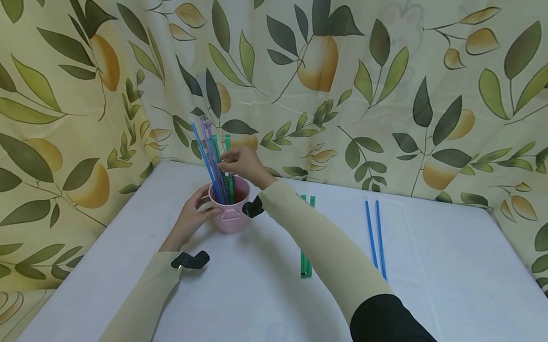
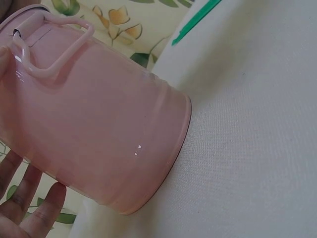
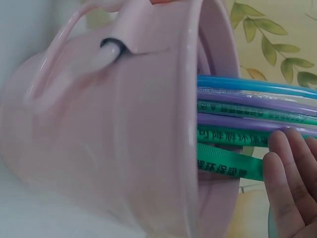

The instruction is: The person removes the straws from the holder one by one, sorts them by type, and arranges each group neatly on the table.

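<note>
A pink bucket [image 1: 230, 220] with a small wire handle stands upright on the table, holding several drinking straws: a blue straw [image 1: 204, 153], purple straws [image 3: 257, 98] and green-wrapped straws [image 3: 225, 161] with dark printing. My left hand [image 1: 190, 218] grips the bucket from its left side, thumb near the rim and fingers round the far side; in the left wrist view its fingers [image 2: 39, 210] lie along the wall. Above the rim, my right hand [image 1: 246, 165] holds a green-wrapped straw among the bunch, fingertips right at it; the thumb is hidden in the right wrist view.
Green-wrapped straws [image 1: 306, 266] lie on the white table [image 1: 245, 307] right of the bucket, partly hidden by my right sleeve. Two blue straws [image 1: 378, 234] lie further right. A leaf-patterned curtain [image 1: 297, 114] hangs behind the table and along its left side.
</note>
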`<state>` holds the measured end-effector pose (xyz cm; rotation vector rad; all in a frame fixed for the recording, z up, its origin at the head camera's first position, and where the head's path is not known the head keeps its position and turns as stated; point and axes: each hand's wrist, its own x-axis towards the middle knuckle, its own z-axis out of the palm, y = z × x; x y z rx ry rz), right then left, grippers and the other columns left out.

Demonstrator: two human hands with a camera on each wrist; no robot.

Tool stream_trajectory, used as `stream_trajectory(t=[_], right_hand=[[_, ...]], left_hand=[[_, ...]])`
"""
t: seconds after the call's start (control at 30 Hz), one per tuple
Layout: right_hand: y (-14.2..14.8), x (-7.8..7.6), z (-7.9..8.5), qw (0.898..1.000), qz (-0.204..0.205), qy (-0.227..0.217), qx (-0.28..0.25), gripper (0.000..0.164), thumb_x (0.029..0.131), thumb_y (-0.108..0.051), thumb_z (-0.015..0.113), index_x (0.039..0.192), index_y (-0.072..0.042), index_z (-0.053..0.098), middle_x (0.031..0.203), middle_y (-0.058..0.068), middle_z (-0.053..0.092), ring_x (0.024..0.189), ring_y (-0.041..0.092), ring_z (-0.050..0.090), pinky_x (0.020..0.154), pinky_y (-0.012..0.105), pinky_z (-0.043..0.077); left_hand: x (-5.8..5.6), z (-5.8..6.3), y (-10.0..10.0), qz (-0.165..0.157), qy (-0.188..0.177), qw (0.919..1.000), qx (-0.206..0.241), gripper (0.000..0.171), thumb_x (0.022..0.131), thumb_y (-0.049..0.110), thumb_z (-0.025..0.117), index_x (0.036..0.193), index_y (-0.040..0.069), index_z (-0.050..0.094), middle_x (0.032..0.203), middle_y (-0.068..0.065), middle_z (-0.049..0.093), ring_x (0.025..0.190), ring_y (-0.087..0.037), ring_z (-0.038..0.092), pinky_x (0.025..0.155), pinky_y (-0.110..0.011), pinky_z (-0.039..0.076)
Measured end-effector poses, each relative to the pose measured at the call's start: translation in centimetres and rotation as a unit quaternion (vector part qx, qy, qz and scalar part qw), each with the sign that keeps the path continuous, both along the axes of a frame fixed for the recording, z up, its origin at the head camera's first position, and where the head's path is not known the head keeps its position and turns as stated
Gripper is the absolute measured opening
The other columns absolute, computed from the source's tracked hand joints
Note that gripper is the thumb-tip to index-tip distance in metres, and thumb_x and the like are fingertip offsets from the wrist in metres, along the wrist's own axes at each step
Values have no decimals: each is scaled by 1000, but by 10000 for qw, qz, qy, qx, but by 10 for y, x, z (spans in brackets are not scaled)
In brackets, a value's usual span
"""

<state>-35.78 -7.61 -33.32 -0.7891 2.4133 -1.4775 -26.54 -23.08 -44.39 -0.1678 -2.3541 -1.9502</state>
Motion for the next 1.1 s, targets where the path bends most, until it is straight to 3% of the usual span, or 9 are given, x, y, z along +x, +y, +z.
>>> stream_trajectory(t=[0.53,0.8,1.1], right_hand=[[-10,4,3,9989,-91,297,364,23,87,-10,66,106,2,67,104,17,70,91,24,68,72,22,58],[-13,5,4,9977,-15,444,503,23,86,-8,66,106,3,67,101,18,71,88,25,69,70,22,58],[-21,9,-1,9960,179,488,727,23,85,-7,68,106,3,68,101,16,71,92,23,69,76,24,59]], left_hand=[[-1,2,-1,58,-80,10000,0,70,85,14,69,145,13,33,149,-11,35,135,-32,36,111,-49,38],[14,29,7,-16,-249,9997,-27,70,87,6,65,146,4,28,151,-17,29,137,-36,32,112,-49,36],[0,2,0,6,-177,9998,83,71,86,9,67,146,8,29,151,-13,32,137,-33,33,112,-47,37]])
